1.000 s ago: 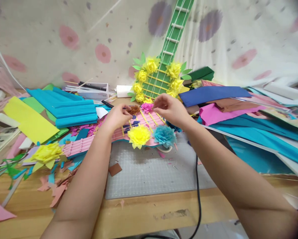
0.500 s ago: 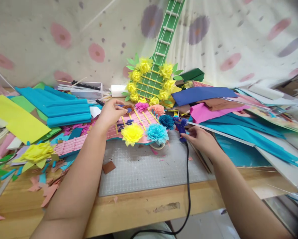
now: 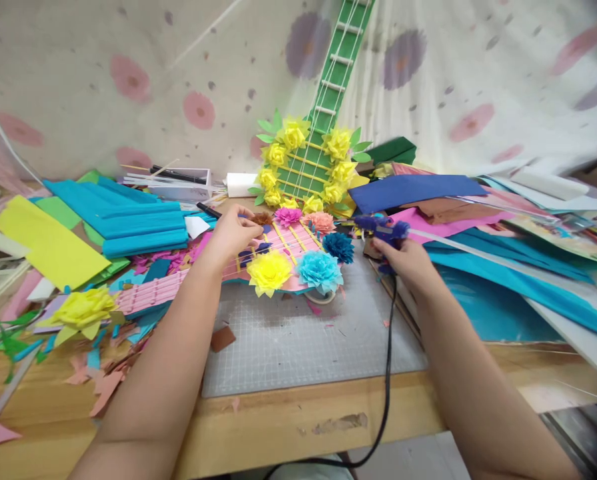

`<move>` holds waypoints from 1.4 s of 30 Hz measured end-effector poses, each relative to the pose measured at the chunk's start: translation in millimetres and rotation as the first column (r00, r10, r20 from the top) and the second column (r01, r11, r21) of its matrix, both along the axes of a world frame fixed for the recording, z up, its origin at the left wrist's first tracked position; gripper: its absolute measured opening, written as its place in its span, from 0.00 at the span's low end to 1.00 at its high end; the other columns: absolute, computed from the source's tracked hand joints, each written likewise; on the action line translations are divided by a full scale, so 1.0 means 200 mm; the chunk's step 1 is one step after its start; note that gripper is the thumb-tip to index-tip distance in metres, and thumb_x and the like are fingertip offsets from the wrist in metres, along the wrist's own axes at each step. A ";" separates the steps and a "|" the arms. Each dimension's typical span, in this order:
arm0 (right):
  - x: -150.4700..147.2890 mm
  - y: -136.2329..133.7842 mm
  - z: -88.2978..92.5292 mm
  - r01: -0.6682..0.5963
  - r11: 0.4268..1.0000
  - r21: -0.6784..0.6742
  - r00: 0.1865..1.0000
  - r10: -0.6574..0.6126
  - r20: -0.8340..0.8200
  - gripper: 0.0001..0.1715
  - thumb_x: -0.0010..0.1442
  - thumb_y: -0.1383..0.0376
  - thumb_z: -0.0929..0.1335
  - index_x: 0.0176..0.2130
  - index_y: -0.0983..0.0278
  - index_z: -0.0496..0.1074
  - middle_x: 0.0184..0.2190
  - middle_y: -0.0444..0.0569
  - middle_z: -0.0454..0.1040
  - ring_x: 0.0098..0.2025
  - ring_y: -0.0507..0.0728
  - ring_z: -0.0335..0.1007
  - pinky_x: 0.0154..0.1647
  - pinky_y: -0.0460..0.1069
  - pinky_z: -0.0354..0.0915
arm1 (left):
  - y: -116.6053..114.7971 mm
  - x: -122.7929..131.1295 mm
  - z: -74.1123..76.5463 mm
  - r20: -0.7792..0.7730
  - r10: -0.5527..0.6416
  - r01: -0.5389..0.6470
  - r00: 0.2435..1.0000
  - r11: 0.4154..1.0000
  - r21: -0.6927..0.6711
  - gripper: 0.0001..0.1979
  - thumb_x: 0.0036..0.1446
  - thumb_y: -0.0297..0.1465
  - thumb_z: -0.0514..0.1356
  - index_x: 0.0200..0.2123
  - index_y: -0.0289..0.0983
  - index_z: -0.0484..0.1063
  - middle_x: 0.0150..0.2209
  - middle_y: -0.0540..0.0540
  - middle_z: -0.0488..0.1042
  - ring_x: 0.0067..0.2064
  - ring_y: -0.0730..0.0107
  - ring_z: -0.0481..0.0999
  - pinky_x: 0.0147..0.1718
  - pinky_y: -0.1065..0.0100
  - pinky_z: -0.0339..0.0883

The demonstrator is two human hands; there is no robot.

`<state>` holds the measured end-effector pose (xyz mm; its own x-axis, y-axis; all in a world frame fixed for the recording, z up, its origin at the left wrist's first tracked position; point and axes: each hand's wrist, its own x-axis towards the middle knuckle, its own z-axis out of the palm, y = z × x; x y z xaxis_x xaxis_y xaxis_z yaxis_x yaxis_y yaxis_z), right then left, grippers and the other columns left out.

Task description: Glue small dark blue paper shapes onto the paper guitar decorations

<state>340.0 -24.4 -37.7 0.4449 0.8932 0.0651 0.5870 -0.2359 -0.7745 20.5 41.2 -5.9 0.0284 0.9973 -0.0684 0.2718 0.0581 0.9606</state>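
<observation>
A pink paper guitar lies on a grey cutting mat, with yellow, light blue, dark blue, salmon and magenta paper flowers along its body. My left hand rests on the guitar's top edge, fingers pinched on a small brown paper flower. My right hand is closed round a blue glue gun, lifted off the mat and aimed left toward the flowers. Its black cord hangs over the table edge.
A green paper guitar ringed with yellow flowers leans on the flowered cloth behind. Blue crepe rolls and yellow sheets lie left, stacked coloured paper right. Paper scraps and a yellow flower litter the wooden table.
My right hand left the flowers, reached right to the glue gun on the mat, gripped it and has now raised it toward the pink guitar. My left hand stayed at the brown flower.
</observation>
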 end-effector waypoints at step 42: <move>-0.52 0.18 0.35 -0.587 0.781 -0.215 0.778 0.617 0.117 0.24 0.55 0.46 0.68 0.23 0.63 0.68 0.20 0.46 0.69 0.25 0.52 0.66 0.30 0.48 0.62 | 0.01 -0.03 -0.01 -0.065 -0.008 0.002 0.998 0.996 -0.090 0.21 0.41 0.21 0.65 0.34 0.40 0.57 0.25 0.53 0.72 0.30 0.63 0.80 0.29 0.66 0.73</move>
<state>236.7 12.5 31.7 -0.1922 0.9784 -0.0765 0.7687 0.1016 -0.6315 14.0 43.8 -7.8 0.0262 0.9868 -0.1600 0.3345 0.1422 0.9316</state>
